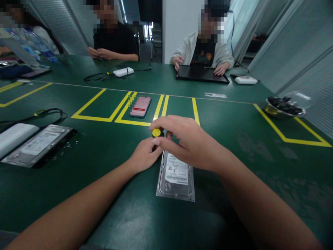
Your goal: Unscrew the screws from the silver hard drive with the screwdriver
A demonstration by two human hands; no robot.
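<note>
A silver hard drive point(177, 191) with a white label lies flat on the green table in front of me. At its far end stands a screwdriver point(156, 133), of which I see mostly the round yellow-and-black handle end. My right hand point(186, 139) reaches over the drive, with thumb and forefinger closed around the handle top. My left hand point(145, 154) is closed low at the handle, beside the drive's far left corner; a dark part shows between its thumb and fingers. Both hands hide the screwdriver's tip and the drive's far end.
Left, another hard drive point(43, 142) lies beside a white device point(17, 137) with a black cable. A phone point(140, 107) rests ahead inside yellow tape. A metal bowl point(284, 109) of dark items stands right. Across the table, a person's hands touch a black panel point(201, 74).
</note>
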